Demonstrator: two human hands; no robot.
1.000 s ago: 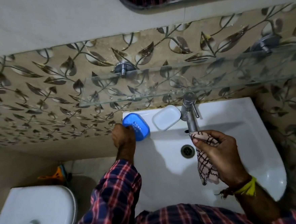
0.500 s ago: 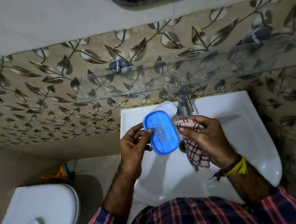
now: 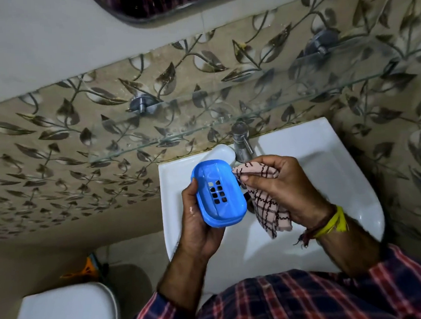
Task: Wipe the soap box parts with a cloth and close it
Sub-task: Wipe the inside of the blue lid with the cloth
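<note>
The blue soap box tray (image 3: 218,193) sits cupped in the left hand (image 3: 201,224), hollow side up with its grid of drain holes showing, held over the white washbasin (image 3: 330,176). The fingers curl under and around it, the thumb on its left rim. Half a second ago the tray showed its other face; it is now turned over and lower in the palm. The right hand (image 3: 281,186) pinches the checked cloth (image 3: 265,205) between thumb and fingers, one corner of it touching the tray's right rim — before, it stood just clear. The white soap box part (image 3: 222,151) lies on the basin ledge beside the steel tap (image 3: 240,142); it is mostly hidden, so its orientation cannot be told. A glass shelf (image 3: 202,132) crosses the leaf-patterned tiles (image 3: 54,145); a white toilet cistern (image 3: 66,316) stands lower left. No legible writing or label.
</note>
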